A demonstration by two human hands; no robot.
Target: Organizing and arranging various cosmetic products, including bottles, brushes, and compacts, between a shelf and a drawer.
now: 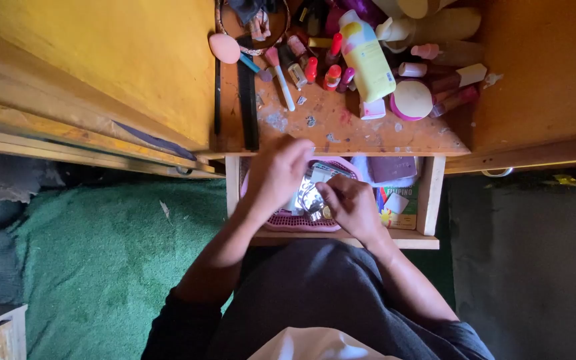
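Both hands meet over the pink basket (301,223) in the drawer (431,200): right hand (351,203) pinches shiny foil (309,200), left hand (276,175), loosely curled, sits just left, grip hidden.

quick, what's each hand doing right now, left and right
Left hand: curled over the silvery foil packets in the pink basket; grip cannot be told.
Right hand: closed, pinching a small gold piece.
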